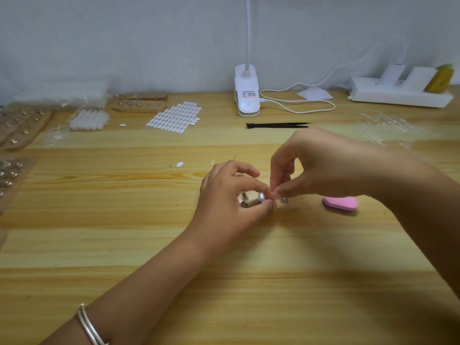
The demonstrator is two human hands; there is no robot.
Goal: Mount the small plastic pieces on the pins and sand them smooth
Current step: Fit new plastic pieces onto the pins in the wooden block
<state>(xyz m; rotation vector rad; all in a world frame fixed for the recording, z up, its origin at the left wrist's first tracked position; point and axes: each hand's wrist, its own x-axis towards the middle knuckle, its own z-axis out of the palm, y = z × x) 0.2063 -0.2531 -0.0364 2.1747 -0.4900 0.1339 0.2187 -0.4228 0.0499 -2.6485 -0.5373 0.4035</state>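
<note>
Hands, two, at mid wooden surface (124, 220).

- We log the left grip (231, 195) with its fingers curled round a wooden holder (251, 198) that carries metal pins (244, 204).
- One clear plastic piece (261, 196) sits on a pin at the holder's right end, just inside the left thumb and forefinger tips.
- We log the right grip (321, 168) arched in from the right, thumb and forefinger pinched on a pale piece (275, 194). This piece touches the left fingertips and is too small for us to detail.
- Another pin (284, 200) shows just below the right fingertips.
- Pink sanding block (340, 204) lies on the surface near the right wrist, untouched.
- Black tweezers (277, 125) lie beyond both hands.
- White clip lamp (246, 92) stands behind the tweezers, at the wall.
</note>
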